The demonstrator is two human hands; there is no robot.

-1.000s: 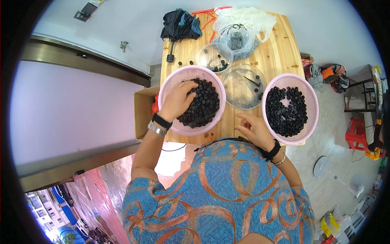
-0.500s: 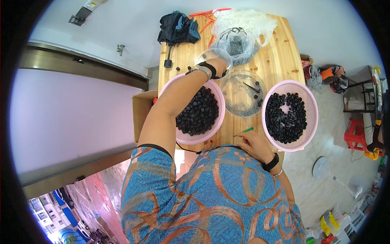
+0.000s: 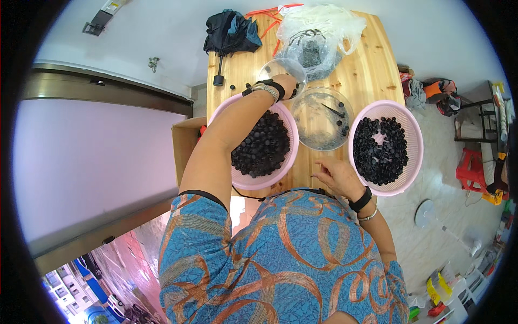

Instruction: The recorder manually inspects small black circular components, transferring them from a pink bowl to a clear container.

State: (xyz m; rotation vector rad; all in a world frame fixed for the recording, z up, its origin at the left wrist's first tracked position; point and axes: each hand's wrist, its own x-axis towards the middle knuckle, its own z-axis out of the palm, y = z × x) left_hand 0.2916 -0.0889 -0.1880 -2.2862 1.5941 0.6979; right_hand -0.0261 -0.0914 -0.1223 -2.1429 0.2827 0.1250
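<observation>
My left hand [image 3: 286,85] reaches over the near edge of a clear round dish [image 3: 274,67]; its fingers are mostly hidden. Below that forearm, a pink basket [image 3: 293,155] holds a heap of small black round caps [image 3: 264,144]. Near the table's front edge, my right hand [image 3: 343,178] has its fingers bent together, and what they hold, if anything, is hidden. Another clear round dish [image 3: 318,141], between the baskets, contains black tweezers [image 3: 333,110] and several black caps. To the right stands a second pink basket [image 3: 414,154] with black ring-like parts [image 3: 379,156].
A folded black and blue umbrella [image 3: 232,32] lies at the table's far left. Clear plastic bags [image 3: 324,27], one with dark contents, lie at the far end. A cardboard box [image 3: 183,151] stands left of the wooden table [image 3: 372,70]. A red stool [image 3: 470,170] stands on the right-hand floor.
My right hand has moved slightly up, and the green-handled tool seen in front of it earlier is out of sight. My left hand has shifted only slightly at the dish.
</observation>
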